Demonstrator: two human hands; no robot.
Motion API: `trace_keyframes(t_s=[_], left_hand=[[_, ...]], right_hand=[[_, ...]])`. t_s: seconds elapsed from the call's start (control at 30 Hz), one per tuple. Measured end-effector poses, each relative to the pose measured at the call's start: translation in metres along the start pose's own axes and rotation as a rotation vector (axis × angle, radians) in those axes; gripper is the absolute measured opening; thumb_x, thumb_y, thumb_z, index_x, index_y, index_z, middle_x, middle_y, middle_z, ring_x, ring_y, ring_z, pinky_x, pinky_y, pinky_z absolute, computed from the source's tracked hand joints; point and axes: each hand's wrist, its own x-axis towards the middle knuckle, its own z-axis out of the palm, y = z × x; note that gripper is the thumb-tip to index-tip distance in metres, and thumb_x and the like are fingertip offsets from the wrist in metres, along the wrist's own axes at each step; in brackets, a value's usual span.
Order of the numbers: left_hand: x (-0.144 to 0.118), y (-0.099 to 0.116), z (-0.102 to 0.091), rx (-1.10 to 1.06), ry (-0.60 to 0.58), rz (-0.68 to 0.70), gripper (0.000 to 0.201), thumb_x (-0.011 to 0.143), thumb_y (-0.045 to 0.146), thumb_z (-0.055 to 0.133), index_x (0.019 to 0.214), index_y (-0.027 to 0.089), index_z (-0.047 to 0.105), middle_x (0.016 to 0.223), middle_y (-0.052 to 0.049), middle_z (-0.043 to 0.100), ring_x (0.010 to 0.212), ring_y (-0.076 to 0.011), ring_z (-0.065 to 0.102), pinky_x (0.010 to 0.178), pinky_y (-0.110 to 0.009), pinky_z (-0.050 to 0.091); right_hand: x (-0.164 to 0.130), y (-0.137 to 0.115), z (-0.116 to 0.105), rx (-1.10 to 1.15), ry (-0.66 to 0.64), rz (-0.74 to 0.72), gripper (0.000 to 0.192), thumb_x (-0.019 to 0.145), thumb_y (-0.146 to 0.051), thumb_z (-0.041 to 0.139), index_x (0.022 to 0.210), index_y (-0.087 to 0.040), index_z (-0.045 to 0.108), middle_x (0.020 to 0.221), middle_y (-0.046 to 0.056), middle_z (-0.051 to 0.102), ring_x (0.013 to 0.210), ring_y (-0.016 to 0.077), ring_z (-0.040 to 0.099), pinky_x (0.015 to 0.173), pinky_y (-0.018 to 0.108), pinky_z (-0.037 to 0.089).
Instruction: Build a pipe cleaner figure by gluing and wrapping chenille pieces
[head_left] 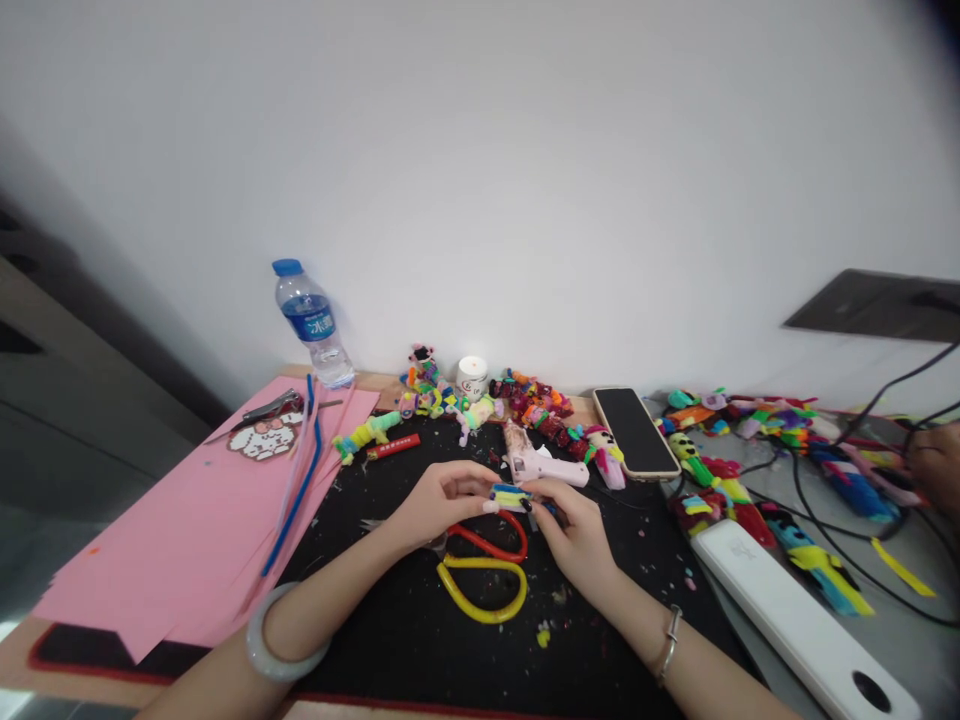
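Nearest me, I see scissors (484, 570) with red and yellow handles lying on the black tabletop (405, 640). Just above them my left hand (439, 503) and right hand (574, 535) meet, fingers (491, 505) of both pinched narrow on a small yellow-and-blue craft piece (511, 496) (held just over the scissors). Beyond it lies a pink glue gun (541, 466), then a phone (635, 432), and farthest a water bottle (311, 322) by the wall.

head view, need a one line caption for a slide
Both hands, left hand and right hand, pinch a small striped craft piece above scissors on a black mat.
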Motion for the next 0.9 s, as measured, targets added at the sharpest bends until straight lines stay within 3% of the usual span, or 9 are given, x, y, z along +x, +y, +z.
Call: trace_keyframes(t_s=[0.1, 0.37, 0.57, 0.7, 0.9], left_hand=[[-0.001, 0.001, 0.001, 0.038, 0.041, 0.007, 0.023, 0.07, 0.021, 0.071, 0.092, 0.013, 0.066, 0.087, -0.006, 0.072, 0.08, -0.0166, 0.067, 0.076, -0.026, 0.051], [-0.002, 0.006, 0.004, 0.22, 0.181, 0.03, 0.02, 0.08, 0.031, 0.059, 0.085, 0.013, 0.067, 0.069, -0.004, 0.071, 0.066, -0.0164, 0.067, 0.067, -0.027, 0.053], [-0.002, 0.011, 0.004, 0.294, 0.298, 0.08, 0.015, 0.076, 0.027, 0.064, 0.071, 0.013, 0.065, 0.065, -0.003, 0.068, 0.06, -0.0136, 0.063, 0.062, -0.023, 0.05], [0.0, 0.01, 0.001, 0.301, 0.329, 0.103, 0.017, 0.074, 0.027, 0.065, 0.066, 0.013, 0.059, 0.067, -0.002, 0.066, 0.057, -0.0124, 0.061, 0.059, -0.022, 0.047], [-0.002, 0.015, 0.002, 0.342, 0.271, 0.119, 0.027, 0.086, 0.033, 0.049, 0.067, 0.015, 0.055, 0.057, 0.001, 0.061, 0.058, -0.0131, 0.06, 0.062, -0.023, 0.046]], right_hand=[[0.0, 0.001, 0.0, -0.009, 0.011, 0.01, 0.019, 0.083, -0.012, 0.052, 0.096, -0.021, 0.062, 0.088, 0.002, 0.068, 0.078, 0.0153, 0.064, 0.07, 0.024, 0.051], [0.002, -0.001, -0.001, -0.03, 0.024, 0.002, 0.017, 0.083, -0.012, 0.052, 0.093, -0.02, 0.063, 0.085, 0.002, 0.068, 0.075, 0.015, 0.064, 0.069, 0.023, 0.051], [0.002, 0.002, -0.001, -0.037, 0.04, 0.012, 0.017, 0.083, -0.012, 0.052, 0.093, -0.02, 0.063, 0.084, 0.002, 0.068, 0.074, 0.0147, 0.064, 0.068, 0.023, 0.051], [0.002, 0.003, -0.001, -0.036, 0.035, 0.018, 0.017, 0.083, -0.013, 0.051, 0.093, -0.021, 0.063, 0.085, 0.002, 0.068, 0.074, 0.0149, 0.064, 0.067, 0.023, 0.051], [0.003, 0.002, -0.003, -0.045, 0.04, 0.021, 0.018, 0.083, -0.013, 0.051, 0.093, -0.021, 0.063, 0.086, 0.003, 0.069, 0.075, 0.0158, 0.065, 0.068, 0.025, 0.052]])
